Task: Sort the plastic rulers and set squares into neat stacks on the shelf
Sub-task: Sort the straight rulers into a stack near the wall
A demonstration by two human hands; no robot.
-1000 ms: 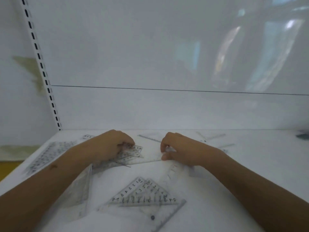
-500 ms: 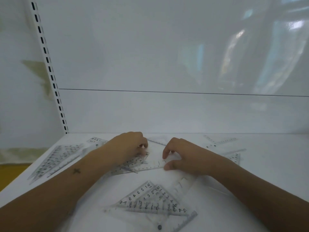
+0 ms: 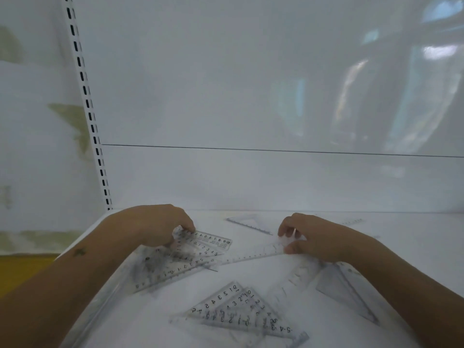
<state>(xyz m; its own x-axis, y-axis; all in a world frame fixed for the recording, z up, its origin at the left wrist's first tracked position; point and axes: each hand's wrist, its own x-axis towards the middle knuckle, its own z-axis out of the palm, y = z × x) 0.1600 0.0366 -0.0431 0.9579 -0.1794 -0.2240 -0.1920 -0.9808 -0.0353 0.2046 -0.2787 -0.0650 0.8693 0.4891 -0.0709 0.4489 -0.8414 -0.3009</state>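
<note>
White shelf (image 3: 376, 247), clear rulers and set squares scattered across it, sorting under way.

The left hand (image 3: 155, 226) presses curled fingers on a pile of rulers (image 3: 185, 254) at the left; the right hand (image 3: 308, 238) pinches the end of a long ruler (image 3: 251, 257) (its far end reaches that pile). Next, probably, slide it square onto the pile; another heap of set squares (image 3: 238, 312) waits nearer.

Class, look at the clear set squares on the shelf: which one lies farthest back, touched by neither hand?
The small set square near the back wall, between the left hand and right hand; the other set squares lie nearer the front.
</note>
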